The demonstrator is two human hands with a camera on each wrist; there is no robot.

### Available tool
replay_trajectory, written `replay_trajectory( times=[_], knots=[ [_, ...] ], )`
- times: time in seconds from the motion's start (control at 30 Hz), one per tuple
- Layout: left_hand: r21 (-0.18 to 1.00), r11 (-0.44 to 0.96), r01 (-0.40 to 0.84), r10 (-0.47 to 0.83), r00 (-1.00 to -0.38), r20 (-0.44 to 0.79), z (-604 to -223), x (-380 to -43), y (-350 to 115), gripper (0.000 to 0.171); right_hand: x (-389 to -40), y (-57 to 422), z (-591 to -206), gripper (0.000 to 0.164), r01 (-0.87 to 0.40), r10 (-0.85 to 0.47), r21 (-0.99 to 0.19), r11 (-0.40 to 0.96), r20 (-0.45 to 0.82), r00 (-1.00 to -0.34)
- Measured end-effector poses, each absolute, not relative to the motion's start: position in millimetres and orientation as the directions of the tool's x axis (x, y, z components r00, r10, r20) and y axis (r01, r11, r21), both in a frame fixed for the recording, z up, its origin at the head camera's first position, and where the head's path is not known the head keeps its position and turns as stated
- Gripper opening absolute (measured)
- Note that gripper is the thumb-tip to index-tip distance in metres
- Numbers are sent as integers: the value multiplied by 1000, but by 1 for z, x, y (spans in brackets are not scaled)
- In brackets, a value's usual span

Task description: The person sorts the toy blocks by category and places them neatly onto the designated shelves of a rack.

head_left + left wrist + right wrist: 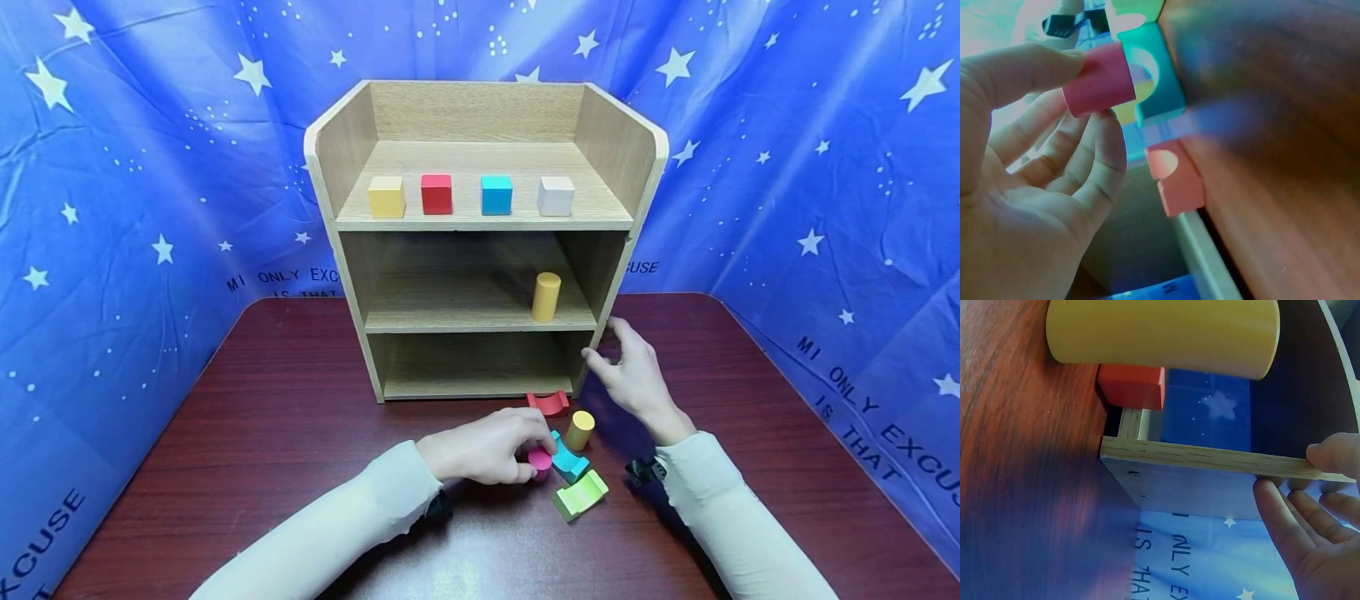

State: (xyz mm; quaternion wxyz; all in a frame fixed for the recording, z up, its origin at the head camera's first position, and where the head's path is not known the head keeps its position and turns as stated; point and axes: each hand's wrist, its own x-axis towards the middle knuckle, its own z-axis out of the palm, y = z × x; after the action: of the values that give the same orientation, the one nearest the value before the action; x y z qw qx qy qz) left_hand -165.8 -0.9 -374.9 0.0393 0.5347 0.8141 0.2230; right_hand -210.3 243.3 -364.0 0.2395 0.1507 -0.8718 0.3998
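Note:
My left hand (491, 442) pinches a small pink cylinder (1100, 81) between thumb and fingertips, low over the table beside a blue arch block (570, 460). My right hand (637, 375) holds the side panel of the wooden shelf (1210, 455), thumb on one face and fingers on the other. Close by on the table stand a yellow cylinder (580, 431), a green arch block (582, 496) and a red arch block (548, 403), the red one against the shelf's bottom front.
On the top board sit a yellow cube (386, 198), a red cube (437, 195), a blue cube (496, 196) and a white cube (555, 197) in a row. Another yellow cylinder (546, 297) stands at the right of the middle board. A blue star curtain (150, 208) surrounds the table.

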Motion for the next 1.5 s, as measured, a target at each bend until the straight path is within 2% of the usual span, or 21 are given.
replay_trajectory(
  times=[0.53,0.83,1.2,1.5],
  knots=[
    [462,362,810,836,-501,222,-336,-173,-22,25,-210,243,-365,40,-447,-71,-624,641,531,-844],
    [425,365,828,825,-499,264,-314,-180,-31,23,-210,243,-365,40,-442,-70,-621,647,528,-846],
    [377,428,821,792,-542,282,-288,-191,-41,23,-210,244,-365,40,-441,-73,-622,647,525,-848],
    [392,449,803,753,-576,317,-273,-203,-49,22,-211,244,-365,39,-449,-74,-619,645,534,-842]
  ],
)
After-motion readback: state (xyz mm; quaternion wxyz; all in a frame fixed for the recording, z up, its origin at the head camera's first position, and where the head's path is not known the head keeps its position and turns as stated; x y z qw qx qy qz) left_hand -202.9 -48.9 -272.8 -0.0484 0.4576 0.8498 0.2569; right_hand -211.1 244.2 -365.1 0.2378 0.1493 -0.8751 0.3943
